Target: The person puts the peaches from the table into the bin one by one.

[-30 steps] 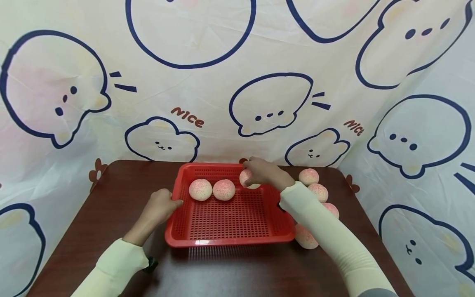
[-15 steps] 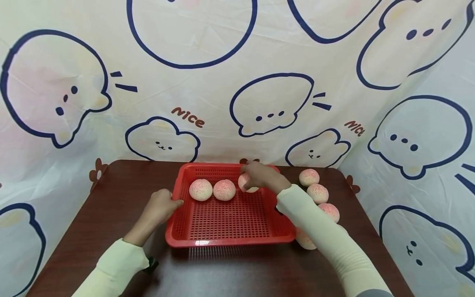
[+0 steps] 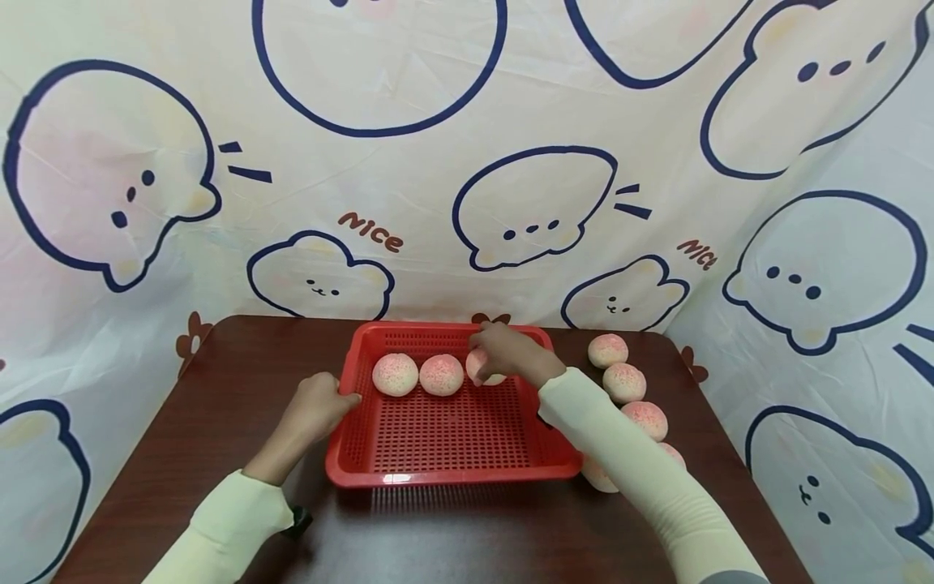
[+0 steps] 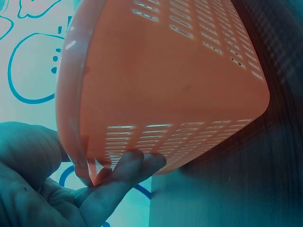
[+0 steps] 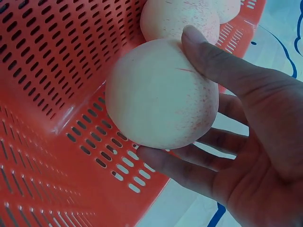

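Note:
In the head view, my left hand (image 3: pixel 317 405) grips the left rim of a red plastic basket (image 3: pixel 456 474); the left wrist view shows the thumb over the rim and fingers beneath it against the slotted wall. My right hand (image 3: pixel 514 354) holds a round, pale, pink-speckled peach (image 3: pixel 483 369) at the back right inside the basket. In the right wrist view, thumb and fingers curl round this peach (image 5: pixel 158 94). Two like it, a left peach (image 3: pixel 395 375) and a middle peach (image 3: pixel 441 375), sit in a row along the basket's back.
Several more peaches (image 3: pixel 623 382) stand in a line on the table right of the basket, some partly hidden by the right sleeve (image 3: pixel 620 454). The dark brown table (image 3: pixel 219 389) meets a cartoon-printed cloth (image 3: pixel 423 284) behind.
My right hand has moved slightly left with the peach, closer to the middle one. More of the peaches on the right show past the sleeve. My left hand has stayed on the rim.

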A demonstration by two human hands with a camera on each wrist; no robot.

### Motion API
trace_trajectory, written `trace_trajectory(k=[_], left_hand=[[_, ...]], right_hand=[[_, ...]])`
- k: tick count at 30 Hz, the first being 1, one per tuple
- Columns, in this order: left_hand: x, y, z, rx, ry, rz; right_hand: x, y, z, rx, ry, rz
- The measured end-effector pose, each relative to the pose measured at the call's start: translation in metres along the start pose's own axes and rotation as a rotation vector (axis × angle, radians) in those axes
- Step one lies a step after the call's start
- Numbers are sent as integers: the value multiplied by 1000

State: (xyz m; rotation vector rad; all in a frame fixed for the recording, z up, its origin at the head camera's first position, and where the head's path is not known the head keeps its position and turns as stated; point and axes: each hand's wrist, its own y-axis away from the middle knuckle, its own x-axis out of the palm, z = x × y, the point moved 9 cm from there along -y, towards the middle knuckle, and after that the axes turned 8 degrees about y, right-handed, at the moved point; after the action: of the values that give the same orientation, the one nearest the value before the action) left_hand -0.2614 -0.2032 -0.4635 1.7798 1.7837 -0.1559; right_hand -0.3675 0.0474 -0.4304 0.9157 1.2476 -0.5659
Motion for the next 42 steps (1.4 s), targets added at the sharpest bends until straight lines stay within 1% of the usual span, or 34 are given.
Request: trace_trajectory(k=[9,16,27,33,42], left_hand=[[1,0,0,4,3,0],[1,-1,1,2,3,0],[1,0,0,5,-5,-3],[1,-1,-1,6,-2,-1],[2,-1,0,-8,0,0]], right_hand=[[7,0,1,21,6,13],[12,0,3,40,-23,-1],[22,-3,6,27,27,-2],[23,-4,7,16,44,-11],[29,-6,9,15,75,18]])
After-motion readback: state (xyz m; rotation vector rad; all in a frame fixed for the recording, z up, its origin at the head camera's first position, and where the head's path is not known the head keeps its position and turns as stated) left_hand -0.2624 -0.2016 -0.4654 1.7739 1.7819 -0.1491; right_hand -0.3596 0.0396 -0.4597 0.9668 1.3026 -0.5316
